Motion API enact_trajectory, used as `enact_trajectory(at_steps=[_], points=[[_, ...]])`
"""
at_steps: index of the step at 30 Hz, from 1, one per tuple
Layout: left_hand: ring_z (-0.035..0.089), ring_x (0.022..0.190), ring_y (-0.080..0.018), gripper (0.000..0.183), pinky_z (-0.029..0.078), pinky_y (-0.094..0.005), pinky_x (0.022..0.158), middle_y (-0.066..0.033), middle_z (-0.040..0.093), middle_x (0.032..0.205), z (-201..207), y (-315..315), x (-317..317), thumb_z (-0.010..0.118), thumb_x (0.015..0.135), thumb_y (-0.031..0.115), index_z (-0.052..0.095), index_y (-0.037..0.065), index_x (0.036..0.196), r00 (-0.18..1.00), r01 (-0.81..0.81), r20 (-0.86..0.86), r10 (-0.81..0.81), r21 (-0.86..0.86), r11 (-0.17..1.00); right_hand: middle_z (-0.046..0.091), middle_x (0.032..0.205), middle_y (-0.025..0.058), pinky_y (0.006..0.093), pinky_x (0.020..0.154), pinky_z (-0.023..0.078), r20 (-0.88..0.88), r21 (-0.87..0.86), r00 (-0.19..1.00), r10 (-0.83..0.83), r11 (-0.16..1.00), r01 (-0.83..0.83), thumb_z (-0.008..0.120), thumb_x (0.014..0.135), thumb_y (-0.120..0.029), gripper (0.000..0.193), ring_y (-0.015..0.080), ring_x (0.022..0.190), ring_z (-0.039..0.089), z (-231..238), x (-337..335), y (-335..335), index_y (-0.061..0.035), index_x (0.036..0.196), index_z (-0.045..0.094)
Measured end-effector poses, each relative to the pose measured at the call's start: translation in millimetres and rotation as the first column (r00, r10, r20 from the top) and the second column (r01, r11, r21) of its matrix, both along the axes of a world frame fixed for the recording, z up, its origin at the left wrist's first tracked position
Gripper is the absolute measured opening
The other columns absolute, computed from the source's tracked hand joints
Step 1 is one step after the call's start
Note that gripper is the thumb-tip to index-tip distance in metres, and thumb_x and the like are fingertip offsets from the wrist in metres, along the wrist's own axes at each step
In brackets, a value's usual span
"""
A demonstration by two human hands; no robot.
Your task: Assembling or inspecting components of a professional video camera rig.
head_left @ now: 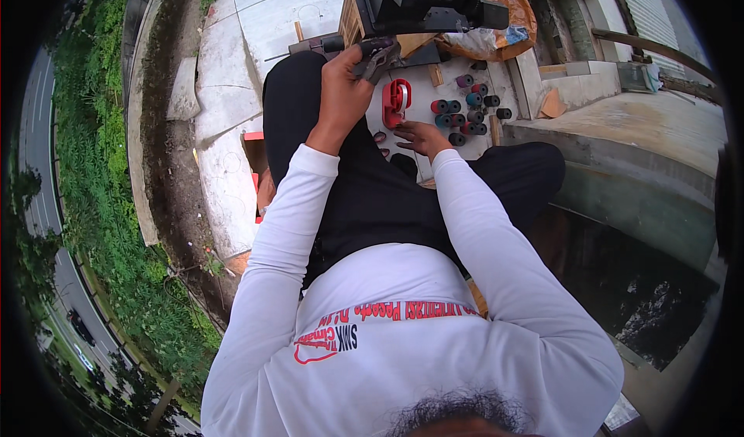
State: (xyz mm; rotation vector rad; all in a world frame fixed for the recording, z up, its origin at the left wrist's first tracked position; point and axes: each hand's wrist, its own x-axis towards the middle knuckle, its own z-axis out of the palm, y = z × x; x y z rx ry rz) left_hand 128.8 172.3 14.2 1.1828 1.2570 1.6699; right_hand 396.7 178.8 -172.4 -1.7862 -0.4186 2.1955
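Note:
My left hand (345, 92) is raised over my left knee, its fingers closed round a dark grey, metal-looking piece (380, 62) whose exact kind I cannot make out. My right hand (421, 137) is lower and to the right, palm down with its fingers spread. Its fingertips are at the near end of a red holder (392, 110) with a pale, ring-shaped part (401, 96) inside; whether they touch it I cannot tell. The holder lies on the light floor between my legs. Beside my right hand stand several small dark cylinders (458, 119) with red, teal and purple sides.
A black machine (418, 3) stands ahead, beside an orange sack (521, 26). Two small reddish round pieces (380, 137) lie near my legs. A red-edged box (254, 166) is left of my thigh. A concrete ledge (620, 154) runs along the right.

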Motion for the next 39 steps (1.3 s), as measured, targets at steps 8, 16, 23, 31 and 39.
enact_trajectory(at_steps=[8,16,23,31,39], points=[[0.070,0.097,-0.0069,0.025,0.054,-0.0233,0.084,-0.0034,0.079,0.104,-4.8,0.6,-8.4,0.071,0.099,-0.003,0.076,-0.001,0.124,0.994,0.045,-0.093,-0.050,-0.057,0.997,0.064,0.144,0.0135,0.0606,0.115,0.045,0.014,0.070,0.992,-0.128,0.989,0.127,0.071,0.103,-0.020,0.050,0.0282,0.139,0.058,-1.6,-4.7,12.8,-0.0033,0.147,0.052],[0.069,0.096,-0.0062,0.024,0.053,-0.0226,0.082,-0.0031,0.079,0.103,-2.7,0.3,-8.8,0.071,0.099,-0.004,0.076,-0.001,0.122,0.996,0.037,-0.081,-0.041,-0.051,0.998,0.069,0.139,0.0127,0.0580,0.111,0.050,0.075,0.031,0.992,-0.099,0.995,0.097,0.064,0.105,-0.014,0.033,0.0261,0.129,0.068,-2.5,-7.4,16.1,-0.0049,0.137,0.059],[0.066,0.094,-0.0044,0.023,0.051,-0.0221,0.079,-0.0018,0.078,0.101,-5.2,-0.6,-11.9,0.072,0.099,-0.003,0.076,-0.001,0.121,0.993,0.034,-0.111,-0.042,-0.075,0.997,0.076,0.121,0.0140,0.0512,0.091,0.063,0.131,0.018,0.987,-0.094,0.996,0.092,0.056,0.105,-0.007,0.025,0.0246,0.104,0.079,4.6,-15.2,14.2,0.0001,0.127,0.066],[0.066,0.093,-0.0046,0.022,0.051,-0.0222,0.079,-0.0011,0.078,0.100,-3.9,0.7,-11.5,0.072,0.099,-0.002,0.077,0.000,0.121,0.990,0.036,-0.135,-0.051,-0.110,0.993,0.076,0.118,0.0133,0.0516,0.086,0.064,0.188,-0.011,0.981,-0.043,0.999,0.046,0.056,0.105,-0.010,0.026,0.0258,0.106,0.079,7.3,-10.0,14.7,0.0004,0.126,0.067],[0.067,0.094,-0.0055,0.023,0.051,-0.0231,0.081,-0.0015,0.078,0.101,-6.1,3.0,-11.3,0.071,0.100,-0.001,0.077,0.000,0.122,0.993,0.031,-0.108,-0.042,-0.100,0.995,0.076,0.120,0.0127,0.0524,0.092,0.060,0.188,-0.026,0.982,-0.017,0.999,0.023,0.056,0.104,-0.010,0.024,0.0253,0.108,0.077,8.5,-11.0,12.7,-0.0006,0.123,0.067]])
